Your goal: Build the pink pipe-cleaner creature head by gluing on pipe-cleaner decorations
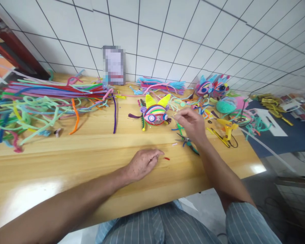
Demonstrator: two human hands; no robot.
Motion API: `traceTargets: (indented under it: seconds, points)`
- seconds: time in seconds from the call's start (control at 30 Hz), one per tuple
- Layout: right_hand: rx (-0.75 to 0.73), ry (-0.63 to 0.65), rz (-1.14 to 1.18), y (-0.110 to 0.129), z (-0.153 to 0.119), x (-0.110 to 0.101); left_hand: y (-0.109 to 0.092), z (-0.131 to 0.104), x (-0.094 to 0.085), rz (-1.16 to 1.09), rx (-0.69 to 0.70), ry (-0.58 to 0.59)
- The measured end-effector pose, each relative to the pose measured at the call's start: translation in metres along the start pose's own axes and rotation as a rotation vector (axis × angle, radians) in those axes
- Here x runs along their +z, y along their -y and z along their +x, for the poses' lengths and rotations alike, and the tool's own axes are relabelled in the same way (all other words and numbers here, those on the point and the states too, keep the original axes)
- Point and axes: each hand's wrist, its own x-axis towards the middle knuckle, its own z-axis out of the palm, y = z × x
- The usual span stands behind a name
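My left hand (pixel 145 163) rests on the wooden table with its fingers curled together, the index fingertip close to a short red piece (pixel 167 158). Whether something small is between those fingers is hidden. Above the table's right half, my right hand (pixel 190 122) pinches something too small to make out, just right of a colourful animal-face figure (pixel 155 115). That figure has yellow ears, large round eyes and dark tassels at its sides. Below my right hand lie pliers (pixel 190 145) with green-and-black handles, partly hidden by the wrist, and a small pale pink piece (pixel 174 144).
Pipe cleaners (pixel 58 89) are heaped at the left, with another bundle (pixel 162 84) by the wall. A purple stem (pixel 115 115) lies left of the figure. At the right are a yellow glue gun (pixel 226 128), finished figures (pixel 205 88) and a blue surface (pixel 295 135).
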Motion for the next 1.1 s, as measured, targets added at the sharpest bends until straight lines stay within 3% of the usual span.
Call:
traceTargets:
  seconds: [0.13,0.37,0.63,0.8,0.93,1.1]
  points:
    - [-0.075,-0.099,0.007,0.012,-0.002,-0.009,0.001,0.0,0.001,-0.002,-0.012,-0.001]
    - [-0.084,0.052,-0.249,-0.006,-0.002,0.015,0.001,0.0,0.0,0.017,0.016,-0.009]
    - [-0.11,0.042,-0.461,-0.017,0.015,0.031,0.001,-0.001,0.001,0.001,-0.012,0.006]
    - [-0.137,0.048,-0.444,-0.014,0.018,0.036,0.001,-0.001,0.002,0.022,0.01,-0.011]
    - [-0.08,-0.027,-0.2,-0.005,0.023,0.018,0.002,-0.001,0.002,0.031,0.02,-0.019]
    - [0.085,-0.156,0.156,0.013,0.011,-0.032,-0.004,0.0,-0.003,0.003,-0.022,-0.032]
